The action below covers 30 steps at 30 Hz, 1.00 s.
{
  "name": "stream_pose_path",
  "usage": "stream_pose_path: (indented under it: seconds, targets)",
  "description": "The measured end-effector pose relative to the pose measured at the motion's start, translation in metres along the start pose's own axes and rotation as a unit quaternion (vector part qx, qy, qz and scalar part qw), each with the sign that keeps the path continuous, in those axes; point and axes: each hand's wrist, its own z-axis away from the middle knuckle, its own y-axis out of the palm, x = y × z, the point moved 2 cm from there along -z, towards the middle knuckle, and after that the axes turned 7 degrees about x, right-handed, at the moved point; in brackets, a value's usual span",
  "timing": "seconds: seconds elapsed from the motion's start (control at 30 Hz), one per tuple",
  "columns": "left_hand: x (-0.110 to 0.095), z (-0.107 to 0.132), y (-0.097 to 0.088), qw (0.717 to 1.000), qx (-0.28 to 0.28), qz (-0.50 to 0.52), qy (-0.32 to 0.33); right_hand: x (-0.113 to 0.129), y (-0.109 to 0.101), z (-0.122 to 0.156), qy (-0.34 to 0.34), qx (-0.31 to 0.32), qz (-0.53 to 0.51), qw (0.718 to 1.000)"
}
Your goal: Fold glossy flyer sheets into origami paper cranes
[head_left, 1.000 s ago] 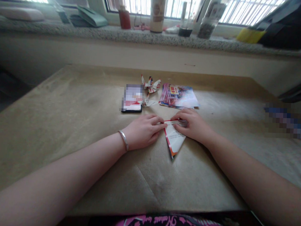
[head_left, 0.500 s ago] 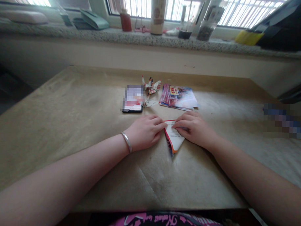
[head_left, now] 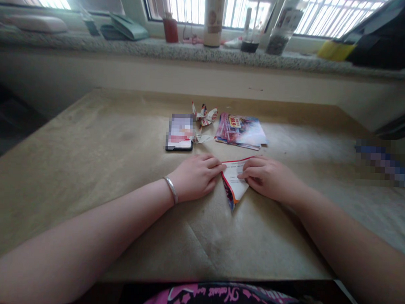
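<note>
A folded sheet of printed paper (head_left: 234,179), roughly a triangle, lies on the table in front of me with one point toward me. It is white with red edging, and a dark printed layer shows under its left side. My left hand (head_left: 200,175), with a silver bangle on the wrist, pinches the paper's upper left corner. Curled fingers of my right hand (head_left: 271,177) grip the right side of the sheet and hide that end.
Beyond my hands are a phone (head_left: 179,132), a folded paper piece (head_left: 205,115) and a stack of printed leaflets (head_left: 245,130) on the table (head_left: 99,153). Bottles and other items line the windowsill (head_left: 179,48). A blurred-out object (head_left: 384,163) lies far right.
My right hand has slid a little to the right along the paper, uncovering more of its top edge and print. My left hand stays at the corner.
</note>
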Motion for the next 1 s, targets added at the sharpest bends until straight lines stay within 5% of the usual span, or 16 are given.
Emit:
stream_pose_path:
  seconds: [0.4, 1.0]
  targets:
    - [0.002, -0.002, 0.003, 1.000, -0.003, 0.010, 0.000, -0.008, 0.002, -0.001, 0.079, 0.039, -0.113, 0.990]
    - [0.001, -0.001, 0.002, 1.000, -0.003, 0.002, 0.006, -0.029, 0.007, 0.003, 0.155, 0.040, -0.099, 0.982]
